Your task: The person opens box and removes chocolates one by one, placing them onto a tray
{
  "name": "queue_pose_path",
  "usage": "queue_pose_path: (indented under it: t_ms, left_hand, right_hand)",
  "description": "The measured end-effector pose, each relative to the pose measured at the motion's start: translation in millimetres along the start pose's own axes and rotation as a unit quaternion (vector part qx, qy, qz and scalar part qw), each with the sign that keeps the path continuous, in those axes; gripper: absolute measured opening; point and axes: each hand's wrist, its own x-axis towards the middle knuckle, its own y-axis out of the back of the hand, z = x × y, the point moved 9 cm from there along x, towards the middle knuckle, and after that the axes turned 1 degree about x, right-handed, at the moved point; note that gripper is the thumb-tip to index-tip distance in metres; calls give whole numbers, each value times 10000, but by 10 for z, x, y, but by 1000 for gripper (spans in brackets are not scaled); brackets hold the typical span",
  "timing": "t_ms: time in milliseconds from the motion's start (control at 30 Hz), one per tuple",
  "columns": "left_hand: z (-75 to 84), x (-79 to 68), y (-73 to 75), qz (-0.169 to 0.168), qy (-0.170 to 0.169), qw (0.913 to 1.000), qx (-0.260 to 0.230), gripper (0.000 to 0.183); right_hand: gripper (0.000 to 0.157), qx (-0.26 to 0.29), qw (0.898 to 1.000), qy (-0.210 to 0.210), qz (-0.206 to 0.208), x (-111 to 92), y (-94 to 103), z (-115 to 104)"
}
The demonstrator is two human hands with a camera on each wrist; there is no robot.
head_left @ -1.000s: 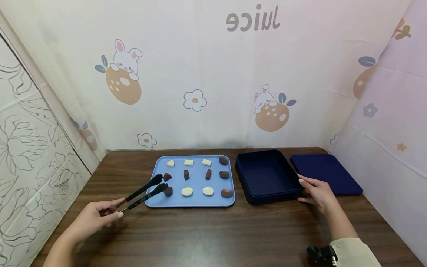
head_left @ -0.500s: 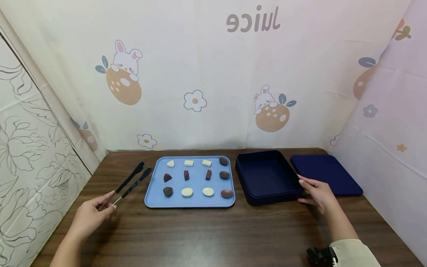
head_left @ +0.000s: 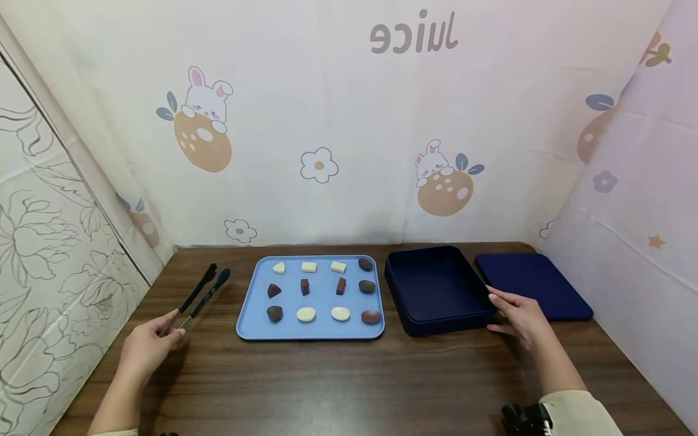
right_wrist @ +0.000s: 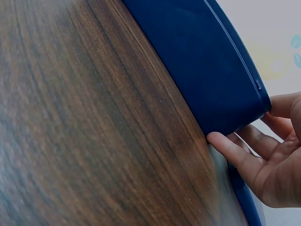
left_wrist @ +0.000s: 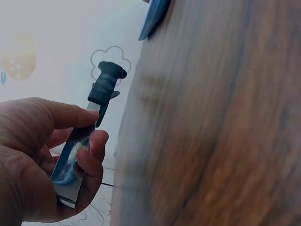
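My left hand (head_left: 144, 348) holds a pair of tongs (head_left: 204, 293) with black tips and metal handles, left of the tray and over the table. The tong tips are spread, with nothing between them. In the left wrist view the metal handle of the tongs (left_wrist: 75, 160) lies between thumb and fingers. My right hand (head_left: 518, 315) grips the right end of a dark blue square box (head_left: 442, 281) near its front corner. The right wrist view shows the thumb low at the box's (right_wrist: 202, 70) corner and a finger up at its rim. Nothing lies inside the box.
A light blue tray (head_left: 322, 330) bears rows of chocolates, among them a dark brown one (head_left: 275, 313), a white oval (head_left: 306, 313) and a brown oval (head_left: 371, 316). A flat dark blue lid (head_left: 537, 284) lies right of the box. A printed curtain (head_left: 349, 200) hangs behind the wooden table (head_left: 349, 381).
My left hand has drawn the tongs back from over the tray's left edge, to the left and slightly away from me. The right hand, box and chocolates have stayed in place.
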Motion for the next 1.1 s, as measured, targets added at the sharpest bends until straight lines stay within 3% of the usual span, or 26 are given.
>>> queue_pose_path:
  t_ms: [367, 667, 867, 1100]
  left_hand:
    - [-103, 96, -64, -163, 425, 9987, -221, 57]
    - [-31, 137, -2, -46, 128, 9936, 1117, 56]
    - [-26, 140, -48, -299, 55, 9878, 1528, 57]
    - [4, 170, -67, -301, 26, 9861, 1631, 61]
  right_hand:
    - [61, 20, 10000, -9, -33, 6, -10, -7]
    - [63, -20, 10000, -16, -59, 23, -11, -13]
    - [61, 46, 10000, -56, -66, 16, -2, -8]
    - [61, 63, 9999, -72, -68, 2, 3, -5]
